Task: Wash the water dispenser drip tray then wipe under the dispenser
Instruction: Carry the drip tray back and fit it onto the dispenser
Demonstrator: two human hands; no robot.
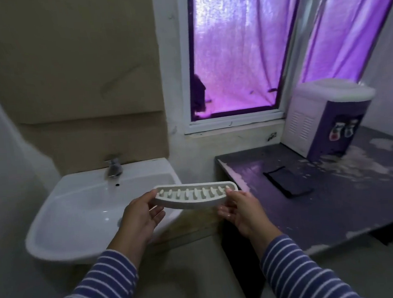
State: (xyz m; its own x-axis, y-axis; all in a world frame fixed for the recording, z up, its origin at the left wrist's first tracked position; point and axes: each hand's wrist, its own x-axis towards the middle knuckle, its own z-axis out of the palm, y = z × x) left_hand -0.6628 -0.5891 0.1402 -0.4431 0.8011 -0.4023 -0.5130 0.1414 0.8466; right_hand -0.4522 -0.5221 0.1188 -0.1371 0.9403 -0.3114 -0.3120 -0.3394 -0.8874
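Here, in the head view, the 2 hands carry the white slotted drip tray [196,196] level, just above the right rim of the washbasin [56,246]. The left hand [140,215] pinches the tray's left end, thumb on the upper edge and fingers curled beneath. The right hand [240,210] grips the right end the same way. Holding both ends probably keeps the long, shallow tray flat, so anything inside does not spill.

The chrome tap [113,168] stands at the back of the washbasin, left of the tray, and no water shows running from it. The right hand's fingertips glisten as if wet. I cannot tell whether the tray has been washed.

To the right of the washbasin is a dark, peeling table [338,207]. A dark folded cloth [286,183] lies on its near part, likely laid ready for wiping. The purple-and-white water dispenser [326,123] stands farther right of the washbasin, well apart from it, at the table's back, with whitish patches on the surface before its base.
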